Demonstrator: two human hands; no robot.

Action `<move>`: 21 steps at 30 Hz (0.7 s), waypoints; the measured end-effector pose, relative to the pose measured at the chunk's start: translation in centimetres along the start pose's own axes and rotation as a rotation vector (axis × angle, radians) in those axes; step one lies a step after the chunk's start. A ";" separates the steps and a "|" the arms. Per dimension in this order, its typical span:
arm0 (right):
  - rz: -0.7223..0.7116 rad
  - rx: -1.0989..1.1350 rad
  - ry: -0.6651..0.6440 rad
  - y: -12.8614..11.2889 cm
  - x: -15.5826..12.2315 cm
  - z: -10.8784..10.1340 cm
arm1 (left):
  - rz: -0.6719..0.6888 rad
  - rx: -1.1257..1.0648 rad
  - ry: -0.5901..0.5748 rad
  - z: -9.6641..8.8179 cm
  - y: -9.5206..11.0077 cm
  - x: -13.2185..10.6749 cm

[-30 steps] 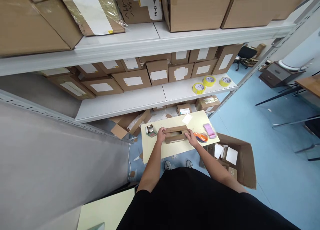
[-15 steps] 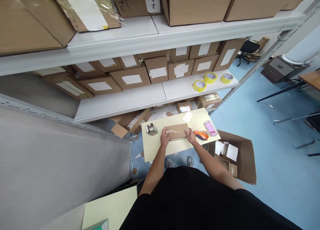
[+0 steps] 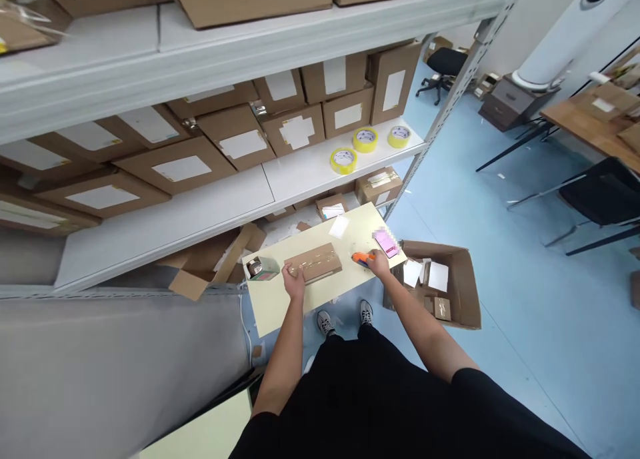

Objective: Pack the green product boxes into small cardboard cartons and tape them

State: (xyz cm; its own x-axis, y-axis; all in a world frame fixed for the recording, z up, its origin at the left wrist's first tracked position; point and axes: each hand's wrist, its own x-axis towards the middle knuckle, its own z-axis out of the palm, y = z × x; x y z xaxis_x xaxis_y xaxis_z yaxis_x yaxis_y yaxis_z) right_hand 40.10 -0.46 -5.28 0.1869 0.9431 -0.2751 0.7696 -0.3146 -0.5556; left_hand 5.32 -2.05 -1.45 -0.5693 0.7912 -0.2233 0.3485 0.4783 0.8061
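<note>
Box: the small cardboard box (image 3: 316,264) is laid flat and closed on the pale table (image 3: 280,306), just ahead of the left hand and well left of the right one.
Left hand: the left hand (image 3: 294,280) is set on the box's near left end. Whether the fingers are clamped or just pressed flat can't be made out, too small.
Right hand: the right hand (image 3: 379,262) is closed over the orange tape dispenser (image 3: 361,258), whose nose is poking out on the box side.
Doing it well: the box is probably best pinned hard at that end, so it can't be dragged sideways.
Past the left hand: a small green box (image 3: 263,268) is parked just left of it.
Past the right hand: a pink item (image 3: 386,242) and a white slip (image 3: 339,226) are ahead of it, with an open carton (image 3: 465,299) down on its right.
Further out: yellow tape rolls (image 3: 343,159) are kept on the shelf.
</note>
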 end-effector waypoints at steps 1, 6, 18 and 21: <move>0.015 -0.021 -0.069 1.0 0.2 0.4 | -0.028 0.000 0.013 0.2 0.0 0.3; -0.029 -0.063 -0.252 4.1 0.8 3.4 | -0.062 -0.091 -0.067 0.2 -0.2 1.4; -0.047 0.266 -0.182 6.1 1.9 5.0 | -0.091 -0.123 -0.100 -3.8 -3.4 -4.0; -0.044 0.267 -0.166 5.7 1.2 3.7 | -0.066 -0.115 -0.112 -2.0 -2.7 -4.1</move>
State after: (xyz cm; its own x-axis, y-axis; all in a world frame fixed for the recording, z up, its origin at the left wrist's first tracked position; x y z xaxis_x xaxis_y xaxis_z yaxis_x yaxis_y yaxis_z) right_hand 42.47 -1.53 -11.70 0.0382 0.9329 -0.3581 0.5833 -0.3118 -0.7501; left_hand 5.20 -7.37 -1.64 -0.4995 0.8000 -0.3322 0.2218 0.4889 0.8437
